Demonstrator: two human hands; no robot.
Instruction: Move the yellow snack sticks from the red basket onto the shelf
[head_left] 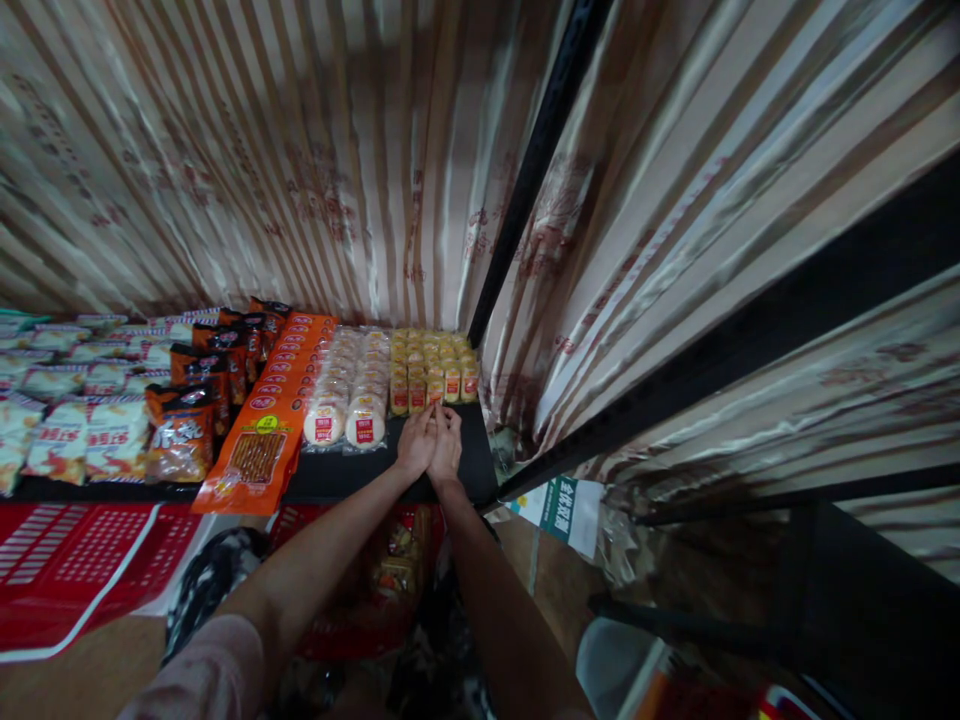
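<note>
My left hand (416,441) and my right hand (448,445) lie side by side, touching, on the front of a black shelf (352,478). Their fingers stretch forward to the front row of small yellow and red snack packs (433,372), and the fingertips rest against those packs. Both hands look flat with fingers together. Whether anything is pinched under the fingertips is hidden. Left of my hands lie clear bags of round white cakes with red labels (346,390).
Further left on the shelf are long orange packs (264,430), dark orange snack bags (184,425) and white snack bags (82,420). Striped sheeting hangs behind and to the right. A black post (525,190) rises at the shelf's right end. A red basket (67,570) sits below.
</note>
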